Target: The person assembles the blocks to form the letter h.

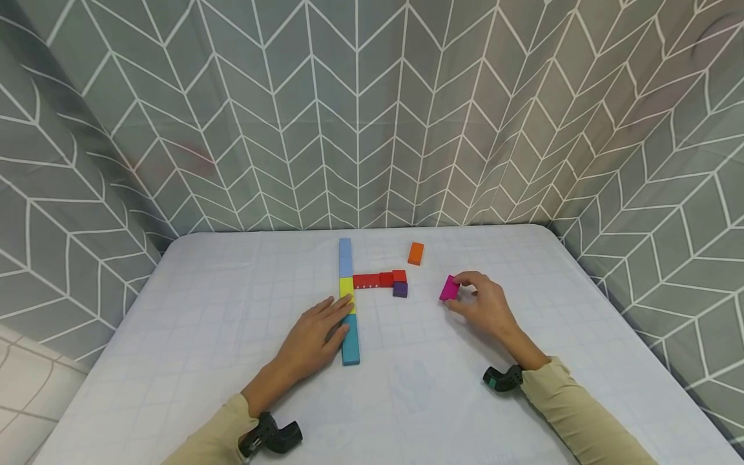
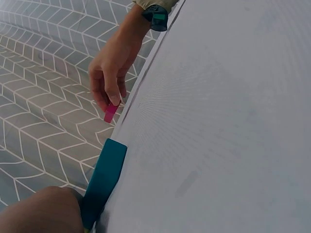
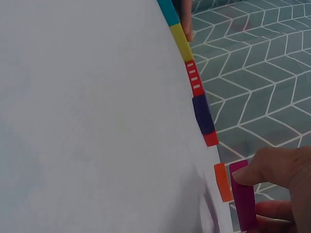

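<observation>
A magenta block (image 1: 449, 289) is pinched between the thumb and fingers of my right hand (image 1: 485, 310); the right wrist view shows the thumb on its flat face. My left hand (image 1: 314, 337) lies with extended fingers on a column of blocks, fingertips on the yellow block (image 1: 345, 285) and thumb at the teal block (image 1: 351, 349). Light blue blocks (image 1: 345, 257) continue the column at its far end. A row of red blocks (image 1: 366, 281) runs right from the yellow one, the nearest marked with white dots. A dark purple block (image 1: 400, 290) sits before the row's right end.
An orange block (image 1: 415, 254) lies apart, beyond the red row and to its right. Everything rests on a table with a white cloth (image 1: 174, 361). Grey curtains with a white chevron pattern (image 1: 372, 129) hang behind and at both sides.
</observation>
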`<state>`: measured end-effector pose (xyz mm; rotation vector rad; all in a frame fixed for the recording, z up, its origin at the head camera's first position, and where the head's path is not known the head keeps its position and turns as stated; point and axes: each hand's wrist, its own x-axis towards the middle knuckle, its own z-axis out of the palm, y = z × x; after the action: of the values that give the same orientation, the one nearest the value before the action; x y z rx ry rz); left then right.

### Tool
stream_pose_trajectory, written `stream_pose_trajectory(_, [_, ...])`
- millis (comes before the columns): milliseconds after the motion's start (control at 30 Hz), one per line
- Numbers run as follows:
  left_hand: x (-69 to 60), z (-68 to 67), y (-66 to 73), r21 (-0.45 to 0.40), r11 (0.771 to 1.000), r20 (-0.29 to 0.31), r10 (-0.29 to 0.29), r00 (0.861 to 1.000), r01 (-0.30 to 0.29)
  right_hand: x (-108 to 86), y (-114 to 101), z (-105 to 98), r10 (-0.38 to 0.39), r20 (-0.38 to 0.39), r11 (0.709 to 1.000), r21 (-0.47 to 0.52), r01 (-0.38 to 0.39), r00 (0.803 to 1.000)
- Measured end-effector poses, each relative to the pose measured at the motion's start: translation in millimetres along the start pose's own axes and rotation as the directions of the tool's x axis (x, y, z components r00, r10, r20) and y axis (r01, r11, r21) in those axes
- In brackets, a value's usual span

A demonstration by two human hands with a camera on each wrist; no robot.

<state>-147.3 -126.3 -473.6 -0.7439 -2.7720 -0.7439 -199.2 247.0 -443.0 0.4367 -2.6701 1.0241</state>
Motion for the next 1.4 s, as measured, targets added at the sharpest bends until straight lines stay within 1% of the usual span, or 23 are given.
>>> stream_pose_trajectory(167, [0.7,0.7,-0.6,0.006,1.000,-0.005,0.003,1.000,-0.003,-0.2,-5.7,0.6,-0.009,0.038,0.999,0.032,0.008,0.999])
stream_pose_trajectory(467, [0.0,0.3,-0.7,0.002,1.000,-0.002,0.005,1.000,-0.005,-2.1,-10.5,4.4,-0.029,0.059,0.999,0.018,0.028,0.998])
stream_pose_trajectory(833, [0.0,0.1,-0.4,0.010,1.000,0.012,-0.002,1.000,0.002,-1.3,-22.2,10.2,-0.111,0.073,0.993,0.045,0.107,0.991])
stream_pose_trajectory(1167, [-0.2,-0.5,-0.1,0.000,1.000,0.000,0.008,1.000,-0.008,-2.9,-28.5,17.6,-0.153,0.085,0.987,0.056,0.149,0.985])
stream_pose_trajectory(1400, [0.1,-0.4,0.6,-0.011,1.000,0.002,0.003,1.000,-0.003,-2.0,-32.3,23.6,-0.186,0.100,0.982,0.056,0.181,0.977])
